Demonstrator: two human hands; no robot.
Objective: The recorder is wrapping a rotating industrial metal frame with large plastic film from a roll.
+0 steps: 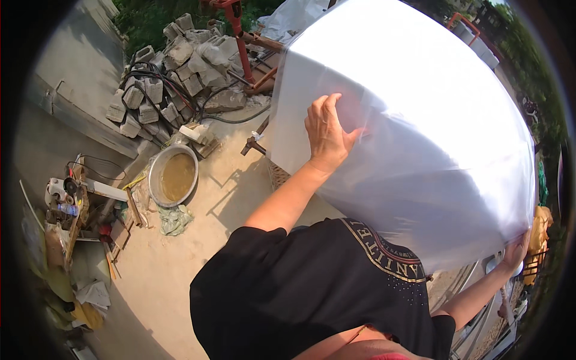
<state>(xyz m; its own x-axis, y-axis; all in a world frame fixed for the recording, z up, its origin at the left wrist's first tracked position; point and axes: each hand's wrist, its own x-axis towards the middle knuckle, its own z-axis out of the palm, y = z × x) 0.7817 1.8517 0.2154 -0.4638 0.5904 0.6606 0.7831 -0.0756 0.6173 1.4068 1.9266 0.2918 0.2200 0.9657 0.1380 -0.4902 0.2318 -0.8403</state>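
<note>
A large translucent white plastic sheet (414, 132) spreads in front of me, bright with sunlight along its far part and shaded nearer to me. My left hand (327, 135) is raised at the sheet's left part, thumb and fingers apart in a curve. Its fingertips are against or very close to the plastic; which of the two I cannot tell. Far to the right, my right hand (516, 249) grips the sheet's near right corner, with its fingers partly hidden by the plastic.
Broken concrete blocks (180, 66) with black hoses are piled at the far left. A metal basin (174, 175) of murky water stands on the ground. Red metal framework (240, 42) rises beside the sheet. Tools and scrap (72, 210) line the left wall.
</note>
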